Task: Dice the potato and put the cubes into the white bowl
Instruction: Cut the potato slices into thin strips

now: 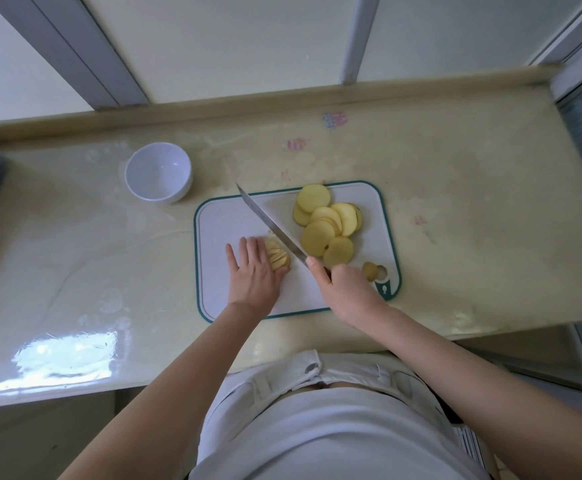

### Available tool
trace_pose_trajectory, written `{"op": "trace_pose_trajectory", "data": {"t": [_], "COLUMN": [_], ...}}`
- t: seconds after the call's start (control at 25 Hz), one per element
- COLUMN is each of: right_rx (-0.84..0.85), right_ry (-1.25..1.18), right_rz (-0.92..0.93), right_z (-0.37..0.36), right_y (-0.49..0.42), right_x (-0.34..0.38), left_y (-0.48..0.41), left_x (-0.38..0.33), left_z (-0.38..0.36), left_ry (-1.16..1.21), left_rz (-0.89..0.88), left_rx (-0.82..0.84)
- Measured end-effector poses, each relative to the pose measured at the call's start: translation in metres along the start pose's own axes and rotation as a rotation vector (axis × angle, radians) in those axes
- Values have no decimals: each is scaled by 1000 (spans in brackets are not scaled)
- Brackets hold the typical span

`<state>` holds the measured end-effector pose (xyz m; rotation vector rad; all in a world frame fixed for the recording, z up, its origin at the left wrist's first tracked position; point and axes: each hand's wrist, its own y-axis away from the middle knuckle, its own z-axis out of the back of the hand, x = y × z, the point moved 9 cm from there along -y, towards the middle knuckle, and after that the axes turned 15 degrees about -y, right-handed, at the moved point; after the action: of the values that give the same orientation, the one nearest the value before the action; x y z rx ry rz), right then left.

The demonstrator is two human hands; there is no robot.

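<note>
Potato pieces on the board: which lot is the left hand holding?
The small fanned stack of slices, held by the left hand, left of the knife. The big pile of round slices and the lone end piece lie untouched, farther right.

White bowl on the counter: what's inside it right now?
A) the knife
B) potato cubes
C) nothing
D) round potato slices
C: the white bowl shows only its bare inside. The round slices lie on the cutting board, where the left hand holds the part-cut potato and the right hand grips the knife.
</note>
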<state>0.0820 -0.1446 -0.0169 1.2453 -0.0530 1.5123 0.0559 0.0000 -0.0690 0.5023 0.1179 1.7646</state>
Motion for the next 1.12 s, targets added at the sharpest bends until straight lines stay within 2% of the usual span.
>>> {"op": "trace_pose_trajectory", "data": {"t": [0.56,1.12], "right_rx": [39,1], "right_ry": [90,182], "right_rz": [-48,-57], "right_z": [-7,-19], "right_y": [7,-3], "right_x": [-4,-2], "left_y": [2,-2], "left_x": [-3,-1], "left_z": [4,-6], "left_ry": [-127,-172], "left_rz": [-3,40], "left_rx": [-29,-2]}}
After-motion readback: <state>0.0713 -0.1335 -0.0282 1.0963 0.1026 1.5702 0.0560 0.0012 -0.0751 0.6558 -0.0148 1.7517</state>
